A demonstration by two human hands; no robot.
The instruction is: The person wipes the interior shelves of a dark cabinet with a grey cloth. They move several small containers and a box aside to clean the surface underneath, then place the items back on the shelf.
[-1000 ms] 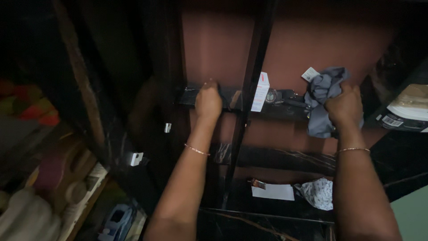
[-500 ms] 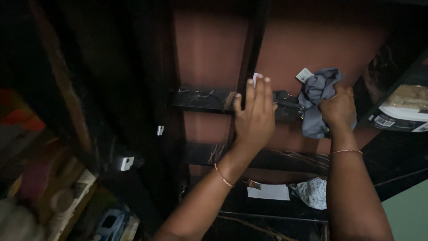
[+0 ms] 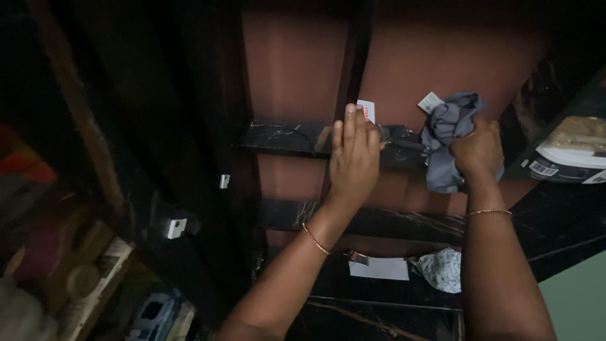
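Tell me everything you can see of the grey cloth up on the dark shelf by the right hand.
The grey cloth is a soft, crumpled fabric bunched into a wad, blue-grey in the dim light. A small pale tag sticks out at its upper left. It sits at the front edge of the dark shelf, with its lower part hanging over the edge against the reddish-brown back panel. The right hand is closed around its right side, gripping it. The left hand does not touch it.

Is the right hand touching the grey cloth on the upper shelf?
Touching. The head view shows the right hand closed around the bunched grey cloth, with fabric showing above and below the fingers.
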